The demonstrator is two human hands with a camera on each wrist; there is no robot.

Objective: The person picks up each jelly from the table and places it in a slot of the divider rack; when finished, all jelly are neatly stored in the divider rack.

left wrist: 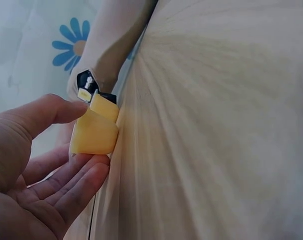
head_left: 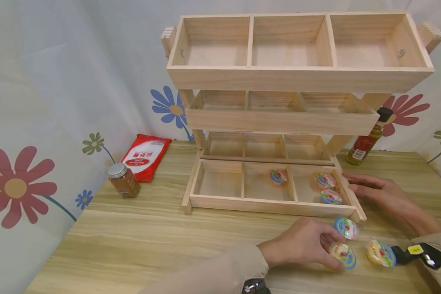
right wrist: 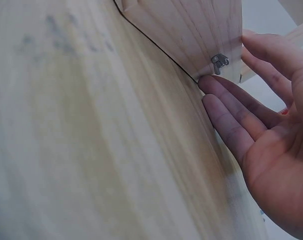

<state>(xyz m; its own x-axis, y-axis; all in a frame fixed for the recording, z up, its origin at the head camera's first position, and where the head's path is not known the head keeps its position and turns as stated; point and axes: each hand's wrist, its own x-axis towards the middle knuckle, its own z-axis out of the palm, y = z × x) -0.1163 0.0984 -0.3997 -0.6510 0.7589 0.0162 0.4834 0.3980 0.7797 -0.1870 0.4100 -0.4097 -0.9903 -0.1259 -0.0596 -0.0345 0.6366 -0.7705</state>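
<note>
My left hand (head_left: 303, 245) is low over the table, thumb and fingers on either side of a jelly cup (head_left: 343, 255) with a printed lid. In the left wrist view the thumb lies along the upper edge of the yellow cup (left wrist: 95, 132) and the fingers are below it. A second jelly cup (head_left: 346, 228) lies just beyond those fingertips, and a third (head_left: 381, 253) is beside the right sleeve. My right hand (head_left: 389, 198) rests at the right side of the wooden rack (head_left: 272, 204), its extended fingers touching the side panel (right wrist: 191, 35).
The rack's bottom tray holds one jelly cup (head_left: 278, 176) in the middle compartment and two, including a jelly cup (head_left: 330, 197), in the right one. A spice jar (head_left: 124, 180) and red-white packet (head_left: 145, 157) are at left. Behind the rack's right side stands a bottle (head_left: 365, 141).
</note>
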